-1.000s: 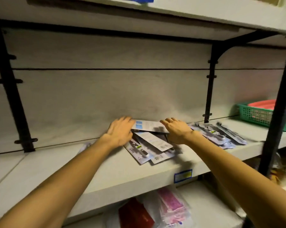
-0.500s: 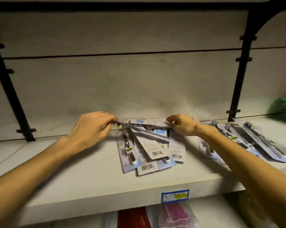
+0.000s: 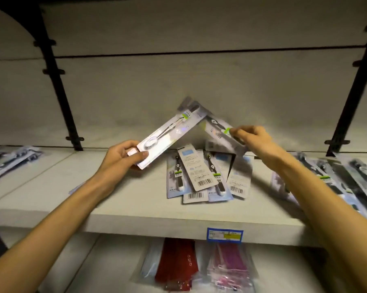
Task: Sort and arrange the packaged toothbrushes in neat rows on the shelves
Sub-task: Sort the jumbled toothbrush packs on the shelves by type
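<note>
My left hand (image 3: pixel 123 155) grips the lower end of a packaged toothbrush (image 3: pixel 170 134), raised and slanting up to the right above the shelf (image 3: pixel 115 199). My right hand (image 3: pixel 252 140) pinches a second toothbrush pack (image 3: pixel 215 132) that slants up to the left; the two packs' top ends meet near the back wall. Under them a loose pile of toothbrush packs (image 3: pixel 208 178) lies on the shelf, some face up, some showing barcodes.
More toothbrush packs lie at the shelf's right end (image 3: pixel 336 178) and at its far left (image 3: pixel 11 159). Black bracket posts (image 3: pixel 58 87) (image 3: pixel 351 98) stand at the back wall. A blue price label (image 3: pixel 224 235) is on the shelf edge. Red and pink packets (image 3: pixel 199 265) fill the lower shelf.
Both hands have lifted off the pile, each raising one toothbrush pack into the air. The view has moved closer and to the left.
</note>
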Motion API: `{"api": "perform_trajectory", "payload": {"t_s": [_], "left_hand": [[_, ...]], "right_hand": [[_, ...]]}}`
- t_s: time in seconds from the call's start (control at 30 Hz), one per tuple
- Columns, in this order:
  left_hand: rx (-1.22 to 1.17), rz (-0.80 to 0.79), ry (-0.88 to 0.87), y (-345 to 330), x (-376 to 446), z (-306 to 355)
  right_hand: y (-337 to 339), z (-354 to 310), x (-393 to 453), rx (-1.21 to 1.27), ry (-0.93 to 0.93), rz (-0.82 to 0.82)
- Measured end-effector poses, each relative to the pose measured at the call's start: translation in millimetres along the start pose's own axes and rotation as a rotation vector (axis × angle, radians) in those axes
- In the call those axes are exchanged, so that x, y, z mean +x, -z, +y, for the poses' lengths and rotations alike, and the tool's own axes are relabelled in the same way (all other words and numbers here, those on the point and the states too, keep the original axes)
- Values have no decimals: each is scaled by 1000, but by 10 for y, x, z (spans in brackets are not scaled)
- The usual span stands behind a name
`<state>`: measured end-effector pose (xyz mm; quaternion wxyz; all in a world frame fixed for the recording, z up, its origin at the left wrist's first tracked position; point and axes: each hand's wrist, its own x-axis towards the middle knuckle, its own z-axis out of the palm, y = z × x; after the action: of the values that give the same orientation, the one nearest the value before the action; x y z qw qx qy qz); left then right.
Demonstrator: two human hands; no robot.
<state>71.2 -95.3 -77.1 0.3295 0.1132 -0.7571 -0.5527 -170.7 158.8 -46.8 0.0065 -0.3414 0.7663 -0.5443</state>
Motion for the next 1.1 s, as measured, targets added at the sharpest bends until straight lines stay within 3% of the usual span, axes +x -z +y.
{"api": "perform_trajectory", "payload": {"t_s": [0.17, 0.4, 0.53, 0.67, 0.8, 0.93, 1.1], "left_hand": [[-311, 91, 59, 44, -236, 136], [-537, 294, 121, 467, -667, 221], [-632, 317, 160, 882, -933, 257], [-702, 255, 215, 1041, -999, 314], [-760, 127, 258, 773, -873, 400], [-753, -37, 320, 20, -743, 573], [-754, -235, 443, -1067, -591, 821]], "right_hand": [[-142, -372, -327, 413, -119, -25], [-574, -693, -1011, 489, -3, 79], [-817, -680, -1371, 463, 93, 141], [-991, -662, -1571, 465, 74, 276], [-876, -613, -1778, 435, 20, 361], [-455, -411, -1965, 270, -13, 444], [182, -55, -1897, -124, -74, 573]]}}
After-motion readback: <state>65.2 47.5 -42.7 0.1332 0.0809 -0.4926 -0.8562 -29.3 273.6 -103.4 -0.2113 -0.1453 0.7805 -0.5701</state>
